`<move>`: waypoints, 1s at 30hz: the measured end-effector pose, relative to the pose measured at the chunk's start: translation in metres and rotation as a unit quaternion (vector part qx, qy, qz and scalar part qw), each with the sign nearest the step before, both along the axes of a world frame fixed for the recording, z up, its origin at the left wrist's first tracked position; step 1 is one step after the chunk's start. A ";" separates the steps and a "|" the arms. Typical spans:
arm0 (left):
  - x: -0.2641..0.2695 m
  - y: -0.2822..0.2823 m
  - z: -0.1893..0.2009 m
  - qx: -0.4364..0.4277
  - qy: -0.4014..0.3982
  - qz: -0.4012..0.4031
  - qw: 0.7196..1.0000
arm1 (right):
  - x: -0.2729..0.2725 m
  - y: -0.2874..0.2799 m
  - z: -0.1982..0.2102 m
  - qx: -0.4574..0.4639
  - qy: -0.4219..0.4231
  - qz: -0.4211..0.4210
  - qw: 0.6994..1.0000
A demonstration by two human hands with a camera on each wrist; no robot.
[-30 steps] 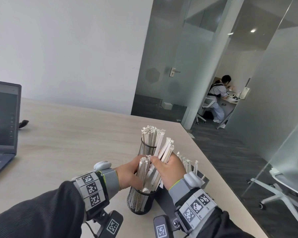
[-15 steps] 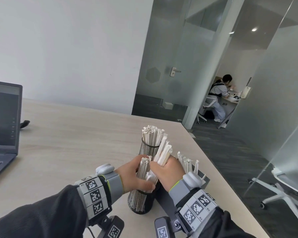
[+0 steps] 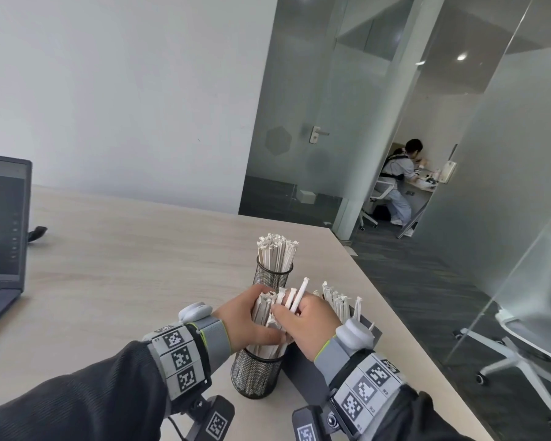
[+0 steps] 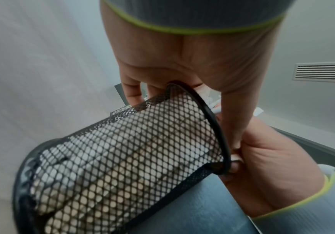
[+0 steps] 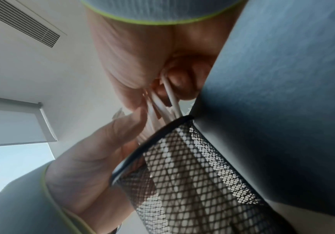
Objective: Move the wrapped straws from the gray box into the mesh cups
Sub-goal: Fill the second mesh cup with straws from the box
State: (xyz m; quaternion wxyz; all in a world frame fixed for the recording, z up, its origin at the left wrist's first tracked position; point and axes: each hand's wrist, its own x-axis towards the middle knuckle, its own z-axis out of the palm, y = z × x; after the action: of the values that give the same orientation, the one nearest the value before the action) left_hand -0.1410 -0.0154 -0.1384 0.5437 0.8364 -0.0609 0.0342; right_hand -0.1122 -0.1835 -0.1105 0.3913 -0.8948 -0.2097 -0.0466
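Two black mesh cups stand near the table's right edge. The near cup [image 3: 256, 375] [image 4: 126, 166] [image 5: 190, 178] is packed with white wrapped straws [image 3: 269, 316]. My left hand [image 3: 245, 319] [image 4: 182, 66] wraps round the straw bundle above that cup's rim. My right hand [image 3: 304, 323] [image 5: 146, 66] grips several straws from the other side; one straw [image 3: 298, 296] sticks up between its fingers. The far cup [image 3: 274, 275] is full of straws. The gray box [image 3: 306, 377] [image 5: 282, 95] sits right of the near cup with straws [image 3: 337, 300] standing in it.
An open laptop [image 3: 0, 237] stands at the table's far left. The table edge [image 3: 395, 313] runs diagonally just right of the gray box. Beyond it are a glass partition, an office chair [image 3: 528, 345] and a seated person [image 3: 398, 183] in the far room.
Both hands have sunk lower, pushing the held straws down into the near cup. The bundle stands less tall above the rim, and one straw now pokes up from my right hand.
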 end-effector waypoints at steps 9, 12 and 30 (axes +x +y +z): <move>0.005 -0.008 0.002 0.052 -0.010 0.015 0.999 | -0.007 0.006 0.013 0.138 0.023 0.067 0.988; 0.007 -0.011 0.004 0.057 -0.009 0.030 0.998 | -0.007 0.006 0.014 0.173 0.017 0.073 0.982; 0.020 -0.001 -0.003 0.013 0.016 0.120 0.993 | 0.035 -0.078 0.008 -0.035 -0.021 -0.174 0.984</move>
State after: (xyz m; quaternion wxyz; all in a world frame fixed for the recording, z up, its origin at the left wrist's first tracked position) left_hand -0.1208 -0.0161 -0.1413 0.5255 0.8452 0.0476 0.0851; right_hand -0.0768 -0.2610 -0.1022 0.3407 -0.9298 -0.0603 -0.1254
